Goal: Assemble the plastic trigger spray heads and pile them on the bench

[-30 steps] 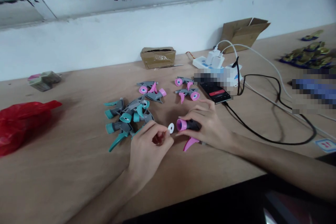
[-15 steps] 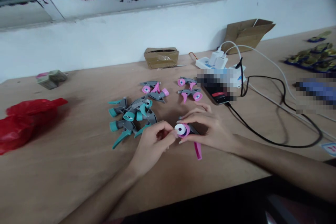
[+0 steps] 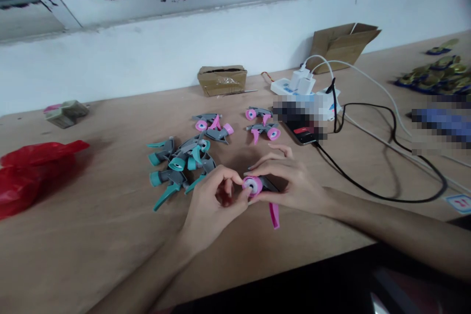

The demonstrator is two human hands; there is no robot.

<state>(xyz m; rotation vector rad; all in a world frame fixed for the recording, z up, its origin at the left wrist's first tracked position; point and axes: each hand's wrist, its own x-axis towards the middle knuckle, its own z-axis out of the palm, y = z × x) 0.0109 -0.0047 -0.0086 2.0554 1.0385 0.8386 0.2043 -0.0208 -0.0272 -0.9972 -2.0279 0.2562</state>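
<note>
My right hand (image 3: pixel 294 179) holds a grey and pink trigger spray head (image 3: pixel 273 213), fingers round its pink collar, which faces left. Inside that collar sits a white washer (image 3: pixel 253 186) with a dark centre hole. The thumb and forefinger of my left hand (image 3: pixel 217 201) are bent together against the washer and collar rim. Left of my hands lies a pile of grey and teal trigger spray heads (image 3: pixel 177 163). Beyond them are pink and grey spray heads in two groups, a left pair (image 3: pixel 219 133) and a right pair (image 3: pixel 263 130).
A red plastic bag (image 3: pixel 33 171) lies at the left. Along the wall stand a small carton (image 3: pixel 222 81) and a larger open box (image 3: pixel 340 46). A power strip (image 3: pixel 281 87), a phone (image 3: pixel 303 132) and a looping black cable (image 3: pixel 368 195) occupy the right side.
The white washer has gone from the mouth of the pink collar into it. My left thumb now presses at the collar's lower edge. The view has shifted slightly.
</note>
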